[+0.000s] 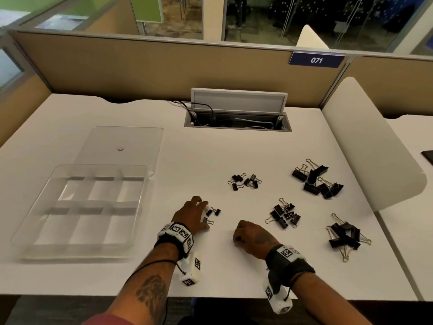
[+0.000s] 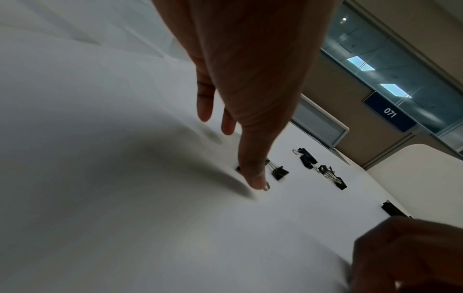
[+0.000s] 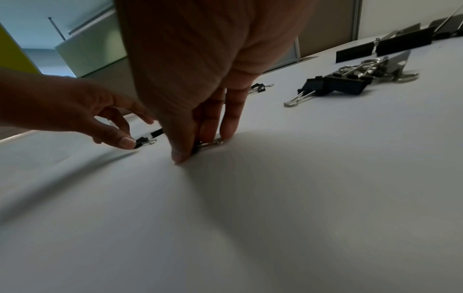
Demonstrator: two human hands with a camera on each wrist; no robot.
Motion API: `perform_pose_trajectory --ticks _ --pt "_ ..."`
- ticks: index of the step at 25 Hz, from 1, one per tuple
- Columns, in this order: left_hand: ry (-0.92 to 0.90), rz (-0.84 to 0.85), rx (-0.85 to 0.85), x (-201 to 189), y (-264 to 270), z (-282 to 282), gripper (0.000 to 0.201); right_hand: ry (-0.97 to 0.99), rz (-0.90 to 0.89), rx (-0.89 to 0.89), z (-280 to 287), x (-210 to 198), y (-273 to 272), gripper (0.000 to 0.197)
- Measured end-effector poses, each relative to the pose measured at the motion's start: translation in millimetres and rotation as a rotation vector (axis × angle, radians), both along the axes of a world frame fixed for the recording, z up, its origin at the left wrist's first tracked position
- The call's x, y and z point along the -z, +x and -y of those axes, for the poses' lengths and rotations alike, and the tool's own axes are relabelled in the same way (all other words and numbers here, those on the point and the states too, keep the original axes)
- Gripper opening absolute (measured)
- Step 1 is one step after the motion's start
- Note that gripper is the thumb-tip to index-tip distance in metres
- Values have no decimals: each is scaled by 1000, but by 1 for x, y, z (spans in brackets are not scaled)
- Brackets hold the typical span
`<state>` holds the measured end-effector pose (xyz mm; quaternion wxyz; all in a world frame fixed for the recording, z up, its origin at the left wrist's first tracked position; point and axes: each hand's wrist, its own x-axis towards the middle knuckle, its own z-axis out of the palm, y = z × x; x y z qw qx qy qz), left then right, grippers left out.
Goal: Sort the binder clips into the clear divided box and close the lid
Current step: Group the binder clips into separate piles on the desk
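Note:
The clear divided box (image 1: pixel 100 166) stands open at the table's left, its lid (image 1: pixel 131 137) lying flat behind it. No clips show in its compartments. My left hand (image 1: pixel 203 214) hovers over a few small black binder clips (image 1: pixel 216 211), fingers spread. Its thumb touches one small clip (image 3: pixel 144 141). To its right, my right hand (image 1: pixel 236 238) is curled down on the table. Thumb and fingers pinch a small clip (image 3: pixel 211 143), which the hand hides in the head view. More clips lie in piles: small (image 1: pixel 244 180), medium (image 1: pixel 283 213) and large (image 1: pixel 316 179).
Another pile of large clips (image 1: pixel 346 235) lies near the right front. An open cable hatch (image 1: pixel 236 118) sits at the back centre. A white curved divider (image 1: pixel 365 146) borders the table on the right, with a dark phone (image 1: pixel 428 156) beyond it.

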<state>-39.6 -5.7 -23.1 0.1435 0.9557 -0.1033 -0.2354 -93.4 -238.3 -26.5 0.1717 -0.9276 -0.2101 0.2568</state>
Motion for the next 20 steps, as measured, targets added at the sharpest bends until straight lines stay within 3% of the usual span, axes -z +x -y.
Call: perform_pose_trajectory --ticks 5,9,16,20 --pt "9 -3 32 -3 -3 14 56 71 145 135 -20 -14 34 32" --pt "-7 5 -23 -2 -10 9 35 6 174 68 -48 -8 63 33" --pt "-1 -42 -122 4 -11 -1 41 -37 140 73 -48 9 72 28" --pt "-30 -51 -134 9 -6 21 48 3 72 218 -29 13 66 25"
